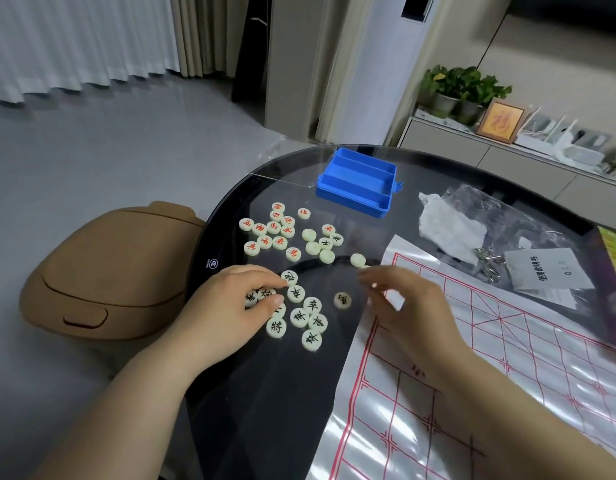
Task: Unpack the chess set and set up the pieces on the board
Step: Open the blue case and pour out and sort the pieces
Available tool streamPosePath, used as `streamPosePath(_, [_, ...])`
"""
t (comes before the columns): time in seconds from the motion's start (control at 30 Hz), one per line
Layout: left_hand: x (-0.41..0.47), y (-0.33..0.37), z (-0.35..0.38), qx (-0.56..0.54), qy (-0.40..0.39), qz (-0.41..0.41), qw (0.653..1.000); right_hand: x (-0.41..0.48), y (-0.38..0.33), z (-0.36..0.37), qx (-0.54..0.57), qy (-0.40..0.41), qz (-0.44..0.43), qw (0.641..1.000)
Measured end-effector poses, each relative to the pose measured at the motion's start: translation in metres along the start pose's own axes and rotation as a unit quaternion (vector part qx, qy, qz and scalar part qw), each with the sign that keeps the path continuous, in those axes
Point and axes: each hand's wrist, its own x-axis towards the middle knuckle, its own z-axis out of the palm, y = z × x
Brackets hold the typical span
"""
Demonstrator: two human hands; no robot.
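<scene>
Round cream chess pieces lie on the black glass table point(265, 393). Red-lettered pieces point(273, 227) sit in a far cluster, with several blank-faced ones point(313, 248) to their right. Black-lettered pieces point(312, 305) are grouped nearer. My left hand point(227, 306) rests over the left part of that group, its thumb and forefinger pinching one black-lettered piece point(266, 293). My right hand point(408, 306) hovers, blurred, at the board's corner with loosely curled fingers and nothing seen in them. One darker piece point(342, 301) lies alone just left of it. The paper board point(473, 393) with red lines lies at the right.
An empty blue plastic box point(358, 183) stands at the far side, with a clear lid point(292, 168) beside it. Crumpled white tissue point(448, 226), a plastic bag with metal rings point(490, 268) and a leaflet point(545, 268) lie at the right. A tan stool point(102, 271) sits left of the table.
</scene>
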Motion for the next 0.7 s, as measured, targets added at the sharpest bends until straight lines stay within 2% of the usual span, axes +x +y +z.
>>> streamPosePath(0.07, [0.001,0.000,-0.001,-0.009,0.003,-0.002,1.000,0.013,0.006,-0.010,-0.022,-0.024,0.088,0.996])
streamPosePath(0.13, [0.003,-0.001,-0.001,-0.010,0.003,-0.004,1.000,0.021,0.015,-0.012,-0.045,-0.061,0.135,0.988])
streamPosePath(0.27, [0.005,-0.001,-0.002,-0.018,0.002,-0.009,1.000,0.026,0.017,0.000,-0.061,-0.113,0.165,0.978])
streamPosePath(0.33, [0.007,-0.001,-0.003,-0.035,0.008,-0.014,0.999,0.030,0.016,0.005,-0.060,-0.110,0.176,0.976])
streamPosePath(0.5, [0.012,-0.004,-0.002,-0.035,0.022,-0.024,0.999,0.039,0.016,0.008,-0.095,-0.119,0.155,0.976])
streamPosePath(0.63, [0.015,-0.002,-0.002,-0.036,0.065,-0.033,0.997,0.032,0.008,0.008,-0.023,-0.107,0.128,0.986])
streamPosePath(0.7, [0.018,0.002,-0.001,-0.018,0.070,-0.030,0.997,0.027,0.001,0.011,-0.004,-0.127,0.103,0.987])
